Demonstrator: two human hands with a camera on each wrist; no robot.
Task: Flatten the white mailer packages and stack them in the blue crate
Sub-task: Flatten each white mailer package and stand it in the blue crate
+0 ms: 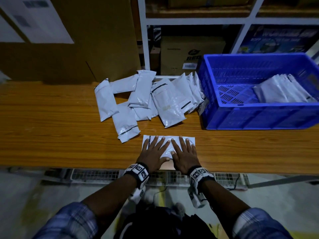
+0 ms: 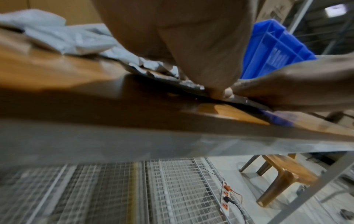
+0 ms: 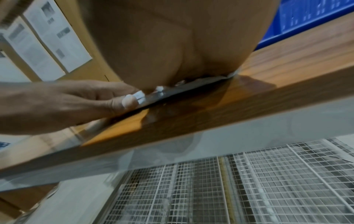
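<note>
On the shelf, box (image 1: 191,54) reading "RED", both hands (image 1: 153,152) pressing mailer (image 1: 165,150)

Wooden table (image 1: 51,135); cardboard box (image 1: 191,54) on white shelf (image 1: 195,20); wire mesh (image 2: 172,189); power strip (image 2: 226,201); plastic stool (image 2: 283,174).

My left hand (image 1: 154,153) and right hand (image 1: 183,155) cover most of the mailer (image 1: 168,150) I press on, so its middle is hidden from above. Both wrist views are blurred, and my palms fill their tops. The blue crate (image 1: 259,116) runs off the right edge of the head view, cutting off the mailers in the crate (image 1: 283,90). In the pile of mailers (image 1: 143,99), lower ones are half buried. The label on the cardboard box (image 1: 191,54) is too small to read.
</note>
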